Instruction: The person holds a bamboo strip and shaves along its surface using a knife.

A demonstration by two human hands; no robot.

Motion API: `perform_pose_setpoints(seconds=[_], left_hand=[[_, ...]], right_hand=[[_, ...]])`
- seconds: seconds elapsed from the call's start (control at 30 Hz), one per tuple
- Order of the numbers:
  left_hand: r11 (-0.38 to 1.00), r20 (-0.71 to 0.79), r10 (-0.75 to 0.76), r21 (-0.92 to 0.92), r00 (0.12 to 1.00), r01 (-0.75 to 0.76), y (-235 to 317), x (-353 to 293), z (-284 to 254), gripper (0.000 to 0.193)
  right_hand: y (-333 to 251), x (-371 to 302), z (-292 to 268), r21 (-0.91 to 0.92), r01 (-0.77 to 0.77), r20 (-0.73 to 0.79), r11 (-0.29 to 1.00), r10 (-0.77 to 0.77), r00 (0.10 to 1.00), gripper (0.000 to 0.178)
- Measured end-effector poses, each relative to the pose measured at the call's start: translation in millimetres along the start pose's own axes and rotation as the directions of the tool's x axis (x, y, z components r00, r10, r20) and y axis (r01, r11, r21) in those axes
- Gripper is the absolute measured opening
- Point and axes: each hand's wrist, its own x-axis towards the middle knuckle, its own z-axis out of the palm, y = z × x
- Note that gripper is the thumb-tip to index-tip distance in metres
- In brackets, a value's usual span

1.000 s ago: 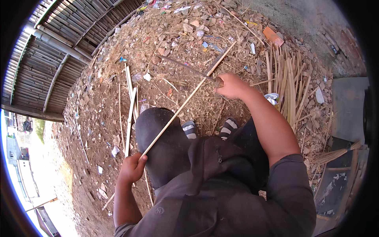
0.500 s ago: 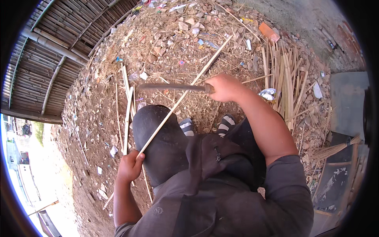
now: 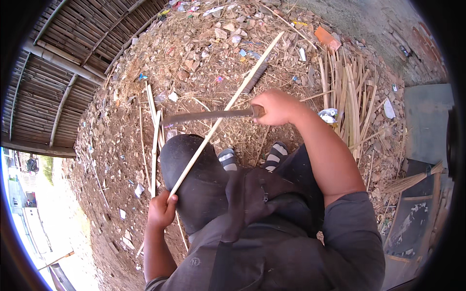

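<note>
My left hand (image 3: 162, 209) is closed round the near end of a long pale bamboo strip (image 3: 199, 147). The strip slants across my left knee and runs away to the upper right over the littered ground. In my right hand (image 3: 276, 107) is the short handle of a long dark knife (image 3: 208, 116) with a slightly curved blade. That blade lies across the strip's middle, its tip pointing left. Under the far part of the strip, a dark ribbed rod (image 3: 255, 79) shows partly on the ground.
Several split bamboo strips (image 3: 350, 97) lie heaped at the right, next to a shiny foil piece (image 3: 328, 115). More strips (image 3: 154, 145) lie left of my knee. A straw broom (image 3: 412, 184) is at the far right. A bamboo-slat wall (image 3: 63, 63) stands at the upper left.
The knife's blade has tilted, its tip dropping nearer to me and a little left. My left hand and the strip have shifted only slightly. Both hands keep their hold.
</note>
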Motion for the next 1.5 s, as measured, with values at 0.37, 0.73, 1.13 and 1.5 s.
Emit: perform_pose_setpoints(seconds=[0.37,0.73,1.13,1.5], left_hand=[[0.972,-0.193,-0.010,0.227,0.981,0.054,2.2,-7.2,16.8,0.035],[0.983,-0.157,0.029,0.183,0.987,0.001,-1.2,-7.7,10.4,0.033],[0.957,-0.159,0.000,0.287,0.987,0.047,-3.5,-5.6,6.9,0.035],[0.956,-0.206,0.020,0.290,0.978,0.042,-13.3,-7.3,20.2,0.034]], right_hand=[[-14.4,-2.7,-9.3,-0.143,-0.212,-0.076,0.967,0.203,0.976,0.026],[-4.9,10.6,4.2,0.033,-0.215,-0.111,0.976,0.218,0.970,0.025],[-11.3,-4.8,9.6,-0.172,-0.114,-0.185,0.978,0.082,0.979,0.021],[-26.6,-6.7,-3.3,-0.144,-0.201,-0.150,0.969,0.179,0.972,0.022]])
